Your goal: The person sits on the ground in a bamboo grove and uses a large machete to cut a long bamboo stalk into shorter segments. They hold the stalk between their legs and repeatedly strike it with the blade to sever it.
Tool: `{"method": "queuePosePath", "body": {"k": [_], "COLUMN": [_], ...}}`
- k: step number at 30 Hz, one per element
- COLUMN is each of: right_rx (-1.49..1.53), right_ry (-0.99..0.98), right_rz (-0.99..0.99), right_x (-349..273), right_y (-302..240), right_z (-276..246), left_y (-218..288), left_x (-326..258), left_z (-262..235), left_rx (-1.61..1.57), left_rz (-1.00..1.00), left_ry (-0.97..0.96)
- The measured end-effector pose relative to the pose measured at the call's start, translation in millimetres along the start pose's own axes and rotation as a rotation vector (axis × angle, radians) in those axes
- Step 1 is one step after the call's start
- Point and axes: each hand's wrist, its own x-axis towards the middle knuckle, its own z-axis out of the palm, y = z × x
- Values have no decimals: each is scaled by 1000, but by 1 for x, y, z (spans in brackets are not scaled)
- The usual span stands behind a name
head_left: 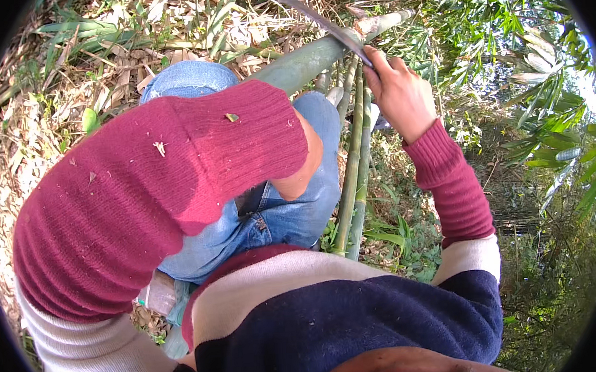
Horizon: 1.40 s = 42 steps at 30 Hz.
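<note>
My right hand (401, 94) is closed around the handle end of a long, dark, slightly curved knife (322, 22). The blade slants up and left across a thick green bamboo pole (304, 64), near the pole's far end. A pale, rough reddish patch shows on the bamboo just right of the blade. My left arm bends across my lap in a maroon sleeve. Only a bit of skin of my left hand or wrist (302, 164) shows past the cuff, over my jeans; its fingers are hidden.
Thinner green bamboo stems (355, 162) run lengthwise to the right of my bent knee (318, 127). Dry fallen leaves (116, 57) cover the ground on the left. Leafy bamboo growth (536, 69) stands at the right. A pale object (160, 295) lies beside my left sleeve.
</note>
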Motion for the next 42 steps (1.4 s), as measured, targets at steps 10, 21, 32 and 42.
{"method": "queuePosePath", "body": {"k": [10, 21, 32, 42], "right_rx": [-48, -5, 37, 45], "right_ry": [-169, -224, -14, -30], "right_rz": [-32, 210, 91, 185], "right_x": [24, 0, -15, -10], "right_y": [-35, 1, 17, 5], "right_z": [-33, 10, 44, 39], "left_y": [-1, 9, -10, -11], "left_x": [-2, 6, 14, 18], "left_z": [8, 21, 33, 35], "left_rx": [92, 93, 80, 107], "left_rz": [11, 53, 169, 72], "left_ry": [124, 179, 92, 133]}}
